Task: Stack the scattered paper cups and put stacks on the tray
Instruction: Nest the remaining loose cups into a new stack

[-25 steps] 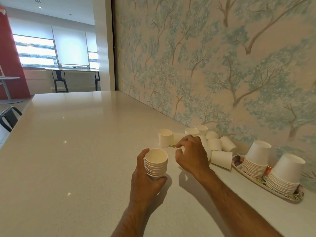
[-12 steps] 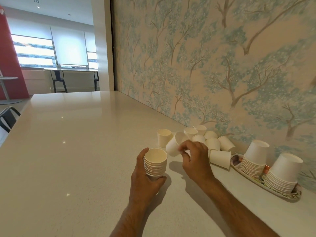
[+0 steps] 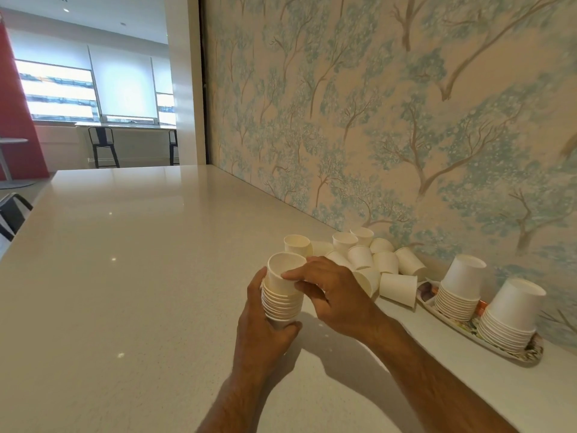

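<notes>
My left hand (image 3: pixel 265 332) grips an upright stack of white paper cups (image 3: pixel 281 304) just above the counter. My right hand (image 3: pixel 331 292) pinches the top cup (image 3: pixel 285 271), which sits partly down in the stack's mouth. Behind the hands, several loose white cups (image 3: pixel 368 260) lie scattered near the wall, some upright, some on their sides. To the right, a patterned oval tray (image 3: pixel 530 354) holds two upside-down cup stacks, a nearer stack (image 3: pixel 509 314) and a farther stack (image 3: pixel 459 285).
The long pale counter (image 3: pixel 125 276) stretches away to the left and front. A wall with tree-patterned wallpaper (image 3: pixel 374 120) runs along its right side. Dark chairs (image 3: pixel 103 145) stand by windows far behind, and another dark chair (image 3: pixel 12 210) sits at the counter's left edge.
My right hand picked a loose cup from the pile, carried it left and set it into the top of the stack. My left hand kept its grip on the stack.
</notes>
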`<state>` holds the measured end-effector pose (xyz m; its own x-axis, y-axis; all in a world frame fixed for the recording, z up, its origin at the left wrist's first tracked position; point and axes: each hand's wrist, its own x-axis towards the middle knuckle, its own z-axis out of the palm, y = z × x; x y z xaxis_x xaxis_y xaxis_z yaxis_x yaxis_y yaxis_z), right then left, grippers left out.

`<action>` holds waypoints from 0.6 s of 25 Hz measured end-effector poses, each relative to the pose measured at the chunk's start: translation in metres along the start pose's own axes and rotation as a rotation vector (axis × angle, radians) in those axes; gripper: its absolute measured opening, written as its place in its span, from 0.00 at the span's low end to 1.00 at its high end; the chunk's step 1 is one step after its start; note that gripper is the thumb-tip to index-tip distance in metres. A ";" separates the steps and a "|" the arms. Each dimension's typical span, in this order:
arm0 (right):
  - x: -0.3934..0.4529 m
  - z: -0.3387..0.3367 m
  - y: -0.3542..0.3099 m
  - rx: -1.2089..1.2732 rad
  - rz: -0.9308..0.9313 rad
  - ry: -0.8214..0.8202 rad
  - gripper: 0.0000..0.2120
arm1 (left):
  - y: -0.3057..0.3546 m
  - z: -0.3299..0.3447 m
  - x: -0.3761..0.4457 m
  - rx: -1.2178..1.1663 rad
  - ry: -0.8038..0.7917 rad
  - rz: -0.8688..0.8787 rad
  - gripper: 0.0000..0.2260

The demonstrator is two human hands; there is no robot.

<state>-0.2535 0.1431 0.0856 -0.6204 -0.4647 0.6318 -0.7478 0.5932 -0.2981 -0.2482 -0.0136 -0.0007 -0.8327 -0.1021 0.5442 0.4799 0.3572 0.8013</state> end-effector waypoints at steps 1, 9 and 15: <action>-0.001 0.002 0.001 -0.021 0.006 -0.057 0.16 | 0.000 0.000 0.000 0.002 -0.005 -0.004 0.49; -0.014 0.009 0.003 -0.064 -0.022 -0.179 0.29 | 0.000 -0.005 0.001 0.068 0.002 0.031 0.47; -0.037 0.011 0.027 -0.275 -0.219 -0.251 0.46 | 0.031 -0.014 -0.005 -0.174 -0.153 -0.153 0.43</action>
<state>-0.2534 0.1689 0.0464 -0.5180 -0.7242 0.4553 -0.7985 0.6002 0.0463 -0.2251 -0.0146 0.0244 -0.9247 0.0034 0.3808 0.3750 0.1821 0.9090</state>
